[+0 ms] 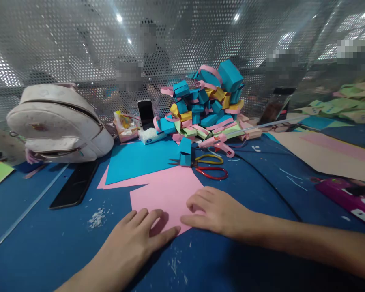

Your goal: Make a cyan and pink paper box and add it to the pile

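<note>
A sheet of pink paper [167, 190] lies on the blue table under both hands. My left hand [140, 233] rests on its near left edge, fingers apart and thumb stretched along the near edge. My right hand [214, 211] sits on the sheet's right side, fingers bent and a gap between thumb and forefinger. Neither hand grips anything. Just beyond the sheet stands a small folded blue paper box [185, 153], touching scissors [196, 163] with one yellow and one red handle. A blue sheet [140, 160] overlaps more pink paper to the left.
Behind are a pink glue gun [217, 142] with a black cord and a heap of folded paper pieces [200, 107]. A white backpack [57, 121] and black phone [74, 184] lie left; a purple tool [346, 198] lies right. A perforated metal panel [94, 48] rises behind.
</note>
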The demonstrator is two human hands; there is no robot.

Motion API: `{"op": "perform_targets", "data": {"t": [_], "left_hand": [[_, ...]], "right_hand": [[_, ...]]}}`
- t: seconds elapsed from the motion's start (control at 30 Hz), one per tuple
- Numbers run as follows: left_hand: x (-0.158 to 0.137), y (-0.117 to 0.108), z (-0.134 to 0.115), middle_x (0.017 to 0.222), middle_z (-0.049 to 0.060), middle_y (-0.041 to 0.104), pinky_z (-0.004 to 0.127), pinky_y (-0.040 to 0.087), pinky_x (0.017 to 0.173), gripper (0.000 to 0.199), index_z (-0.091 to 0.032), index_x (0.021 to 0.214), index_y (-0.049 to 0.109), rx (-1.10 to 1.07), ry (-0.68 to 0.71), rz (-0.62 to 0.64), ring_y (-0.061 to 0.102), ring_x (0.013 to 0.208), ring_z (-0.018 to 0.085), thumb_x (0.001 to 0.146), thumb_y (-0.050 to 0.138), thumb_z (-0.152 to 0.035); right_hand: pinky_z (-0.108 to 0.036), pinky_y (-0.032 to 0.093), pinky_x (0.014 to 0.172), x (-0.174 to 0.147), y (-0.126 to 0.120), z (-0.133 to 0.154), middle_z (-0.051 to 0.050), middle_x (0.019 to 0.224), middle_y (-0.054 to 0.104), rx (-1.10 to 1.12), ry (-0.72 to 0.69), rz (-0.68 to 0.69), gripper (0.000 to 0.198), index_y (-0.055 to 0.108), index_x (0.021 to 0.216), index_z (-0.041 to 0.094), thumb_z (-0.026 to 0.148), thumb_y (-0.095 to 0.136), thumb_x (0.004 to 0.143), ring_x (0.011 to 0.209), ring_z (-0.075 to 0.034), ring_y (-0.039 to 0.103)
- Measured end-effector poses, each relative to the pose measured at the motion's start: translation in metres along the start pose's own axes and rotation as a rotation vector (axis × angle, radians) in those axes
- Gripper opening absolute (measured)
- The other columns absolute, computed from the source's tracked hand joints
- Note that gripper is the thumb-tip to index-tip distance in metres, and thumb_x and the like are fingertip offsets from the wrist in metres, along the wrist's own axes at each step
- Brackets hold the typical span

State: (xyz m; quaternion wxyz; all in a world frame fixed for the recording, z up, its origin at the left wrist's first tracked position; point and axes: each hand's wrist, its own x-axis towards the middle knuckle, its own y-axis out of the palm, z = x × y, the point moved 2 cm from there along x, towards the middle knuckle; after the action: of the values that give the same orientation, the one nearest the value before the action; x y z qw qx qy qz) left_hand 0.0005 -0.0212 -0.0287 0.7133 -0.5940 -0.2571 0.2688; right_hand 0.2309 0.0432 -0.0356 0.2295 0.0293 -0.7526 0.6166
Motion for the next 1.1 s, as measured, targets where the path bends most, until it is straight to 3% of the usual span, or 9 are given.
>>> {"op": "perform_targets", "data": {"t": [0.1,0.47,0.7,0.87,1.0,1.1], "left_hand": [[0.000,-0.004,-0.002,0.127,0.006,0.055,0.038,0.048,0.075,0.066,-0.038,0.145,0.032,0.030,0.013,0.020,0.056,0.091,0.024,0.090,0.056,-0.011],[0.002,0.000,-0.001,0.131,0.004,0.054,0.038,0.049,0.077,0.059,-0.036,0.145,0.035,0.014,0.014,0.030,0.055,0.094,0.024,0.093,0.047,-0.009],[-0.017,-0.003,-0.001,0.133,0.006,0.053,0.037,0.050,0.077,0.053,-0.032,0.143,0.039,0.025,0.033,0.004,0.054,0.097,0.025,0.095,0.038,-0.011],[-0.045,-0.015,-0.001,0.130,0.007,0.055,0.036,0.050,0.078,0.049,-0.032,0.135,0.050,-0.018,-0.029,0.003,0.055,0.102,0.026,0.092,0.037,-0.012],[-0.059,-0.025,-0.006,0.127,0.008,0.057,0.038,0.049,0.081,0.054,-0.030,0.128,0.055,-0.052,-0.073,-0.007,0.055,0.106,0.027,0.087,0.033,-0.004],[-0.055,-0.032,-0.013,0.120,0.010,0.059,0.039,0.049,0.079,0.054,-0.027,0.130,0.054,-0.103,-0.076,0.022,0.057,0.097,0.025,0.087,0.033,-0.002]], "right_hand": [[-0.031,0.034,0.073,-0.007,-0.004,0.005,-0.002,0.091,0.062,-0.015,-0.128,-0.077,0.024,0.062,0.114,0.023,0.014,0.048,0.097,0.079,-0.016,0.048],[-0.032,0.028,0.064,-0.049,-0.023,-0.018,-0.004,0.080,0.058,-0.136,0.001,0.019,0.030,0.065,0.108,0.020,0.009,0.040,0.097,0.068,-0.018,0.040],[-0.032,0.025,0.060,-0.067,-0.032,-0.024,-0.005,0.076,0.056,-0.175,0.091,0.145,0.033,0.066,0.102,0.020,0.002,0.051,0.080,0.066,-0.019,0.039],[-0.033,0.031,0.062,-0.063,-0.039,-0.017,-0.007,0.085,0.059,-0.161,0.102,0.244,0.031,0.065,0.097,0.017,0.002,0.057,0.071,0.074,-0.021,0.046],[-0.035,0.038,0.072,-0.052,-0.045,-0.002,-0.008,0.105,0.062,-0.090,0.107,0.241,0.027,0.063,0.108,0.018,0.011,0.057,0.082,0.090,-0.023,0.052],[-0.036,0.040,0.077,-0.040,-0.044,0.013,-0.007,0.112,0.061,0.008,0.077,0.231,0.031,0.057,0.123,0.022,0.025,0.056,0.092,0.096,-0.023,0.053]]}}
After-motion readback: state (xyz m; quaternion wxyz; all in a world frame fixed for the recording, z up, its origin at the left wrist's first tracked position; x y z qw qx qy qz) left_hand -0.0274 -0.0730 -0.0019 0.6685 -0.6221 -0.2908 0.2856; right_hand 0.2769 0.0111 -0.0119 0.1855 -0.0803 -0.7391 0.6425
